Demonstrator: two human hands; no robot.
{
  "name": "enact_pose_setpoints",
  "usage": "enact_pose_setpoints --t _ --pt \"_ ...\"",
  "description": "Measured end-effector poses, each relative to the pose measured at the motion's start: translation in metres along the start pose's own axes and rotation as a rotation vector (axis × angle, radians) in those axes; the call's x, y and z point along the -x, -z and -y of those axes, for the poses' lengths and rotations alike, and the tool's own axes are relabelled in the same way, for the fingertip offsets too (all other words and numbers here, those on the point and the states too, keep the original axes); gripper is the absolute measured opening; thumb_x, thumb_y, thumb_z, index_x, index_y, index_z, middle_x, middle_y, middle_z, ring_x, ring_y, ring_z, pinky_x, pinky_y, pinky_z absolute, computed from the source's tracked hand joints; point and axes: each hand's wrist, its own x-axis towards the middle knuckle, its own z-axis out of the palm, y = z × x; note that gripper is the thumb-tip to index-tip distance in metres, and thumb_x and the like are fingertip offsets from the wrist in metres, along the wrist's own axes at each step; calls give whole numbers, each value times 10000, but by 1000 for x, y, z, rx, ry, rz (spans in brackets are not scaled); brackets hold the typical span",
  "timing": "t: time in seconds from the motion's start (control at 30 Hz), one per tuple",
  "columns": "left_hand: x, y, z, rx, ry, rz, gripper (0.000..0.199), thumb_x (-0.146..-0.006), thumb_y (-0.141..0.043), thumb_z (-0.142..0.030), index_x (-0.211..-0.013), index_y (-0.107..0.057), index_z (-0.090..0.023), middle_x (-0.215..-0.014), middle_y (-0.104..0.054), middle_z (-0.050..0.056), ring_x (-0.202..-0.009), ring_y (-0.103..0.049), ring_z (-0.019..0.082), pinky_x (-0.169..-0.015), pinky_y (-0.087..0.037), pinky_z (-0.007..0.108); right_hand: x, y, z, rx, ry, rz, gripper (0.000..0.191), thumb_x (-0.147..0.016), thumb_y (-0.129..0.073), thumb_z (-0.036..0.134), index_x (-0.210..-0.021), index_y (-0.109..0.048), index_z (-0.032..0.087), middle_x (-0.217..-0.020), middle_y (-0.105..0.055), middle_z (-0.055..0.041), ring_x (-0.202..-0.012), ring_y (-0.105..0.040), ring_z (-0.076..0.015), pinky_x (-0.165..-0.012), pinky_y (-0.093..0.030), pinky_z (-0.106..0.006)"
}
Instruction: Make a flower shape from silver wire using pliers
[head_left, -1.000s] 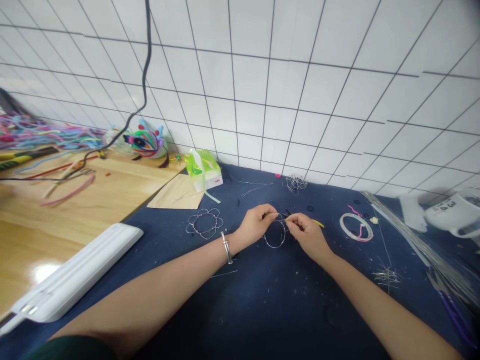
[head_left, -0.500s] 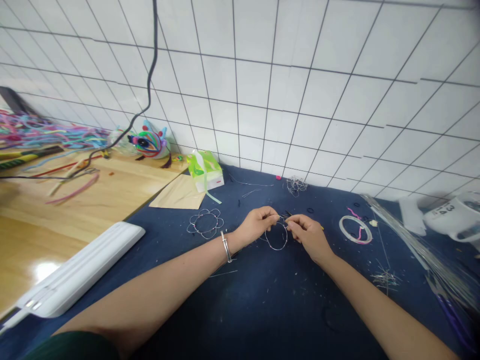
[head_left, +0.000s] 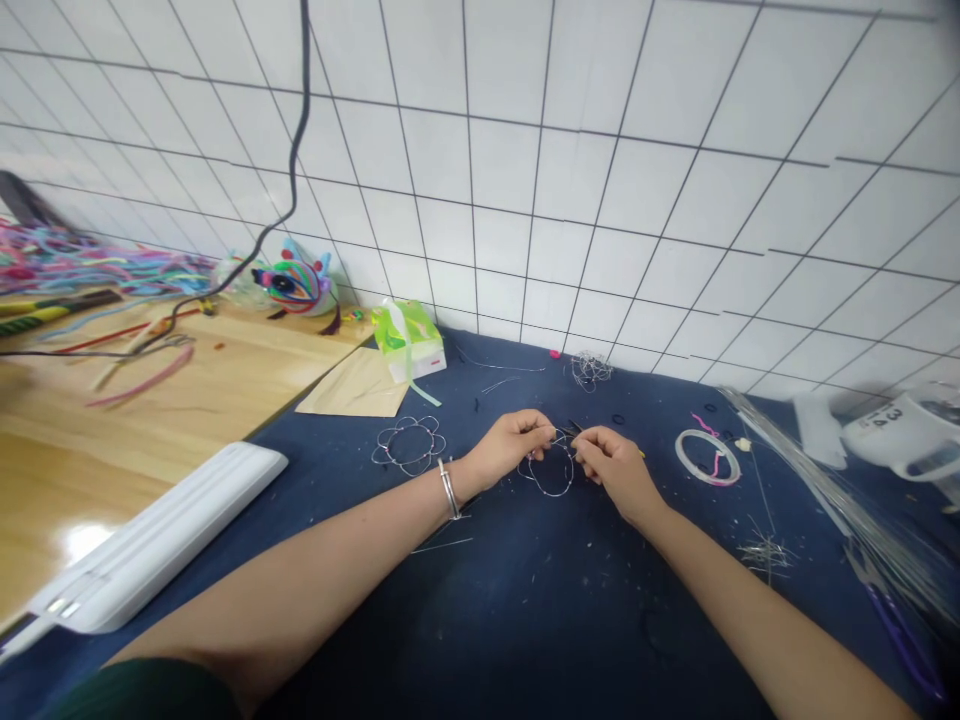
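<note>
So the wire ring (head_left: 555, 495) pokes out on the near side of the grip, most of its loop clear of the fingertips. The left hand (head_left: 517, 445) has thumb and finger clamped on its far left edge, and the right hand (head_left: 615, 470) is pinched on its far right edge, the two grips near each other. A petalled wire loop (head_left: 412, 463) lies left of the ring, a white roll (head_left: 682, 455) well off to its right. Beyond the ring, there's a wire tangle (head_left: 592, 371) by the tiled wall (head_left: 510, 200).

Wall (head_left: 585, 200): white, gridded in dark lines, far
Wooden tabletop (head_left: 232, 385): pale, left
Work surface (head_left: 517, 610): dark blue
Glare (head_left: 84, 541): near left
</note>
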Motion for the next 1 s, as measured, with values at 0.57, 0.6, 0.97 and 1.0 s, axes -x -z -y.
enact_pose_setpoints --t 0.57,0.6,0.97,1.0 --pt "-9 18 3 -506 -7 -115 274 -835 -434 -370 -844 -585 -142 -691 -628 35 -560 -596 121 -516 -438 218 1 3 -2 -33 69 -47 314 -796 -450 432 -932 -547 166 -686 -554 -8 -473 -436 -78 -391 -334 -183" --pt "-9 23 2 -565 -10 -150 250 -815 -467 -366 -800 -595 -152 -664 -619 28 -561 -589 131 -528 -430 228 1 3 -3 -8 84 -44 318 -799 -443 419 -968 -541 168 -708 -558 -11 -479 -440 -79 -393 -340 -184" --pt "17 82 -12 -874 -148 -95 344 -723 -603 -304 -1046 -571 -191 -984 -605 62 -846 -569 178 -770 -414 290 3 -2 -9 463 333 95 196 -761 -501 281 -908 -608 208 -811 -599 -16 -704 -553 -145 -676 -451 -294" --pt "21 85 -14 -874 -177 -39 312 -716 -616 -293 -1011 -594 -194 -1010 -604 59 -893 -562 177 -808 -406 288 2 -4 -7 508 366 108 196 -766 -497 275 -915 -609 213 -821 -600 -20 -710 -552 -150 -679 -451 -298"
